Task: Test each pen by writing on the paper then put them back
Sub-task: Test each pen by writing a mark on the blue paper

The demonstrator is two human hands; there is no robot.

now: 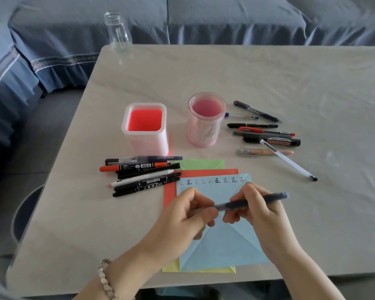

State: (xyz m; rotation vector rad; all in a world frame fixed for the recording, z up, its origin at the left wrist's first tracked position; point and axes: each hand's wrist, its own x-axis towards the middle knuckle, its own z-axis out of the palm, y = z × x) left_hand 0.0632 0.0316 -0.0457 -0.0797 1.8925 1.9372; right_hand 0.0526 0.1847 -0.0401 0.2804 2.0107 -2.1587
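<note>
Now both hands grip 1 dark pen (pixel 252 201) above blue paper (pixel 225 245); left hand (pixel 182 215) pinches its tip end; right hand (pixel 256 211) its barrel.

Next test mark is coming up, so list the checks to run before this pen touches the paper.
1. Dark pen gripped: ok, left hand at its clear end, right hand round the barrel.
2. Cap off: cannot tell, fingers hide the tip.
3. Writing room on the blue paper: ok, bare below the top row of marks.
4. Square holder and round holder upright: ok.
</note>
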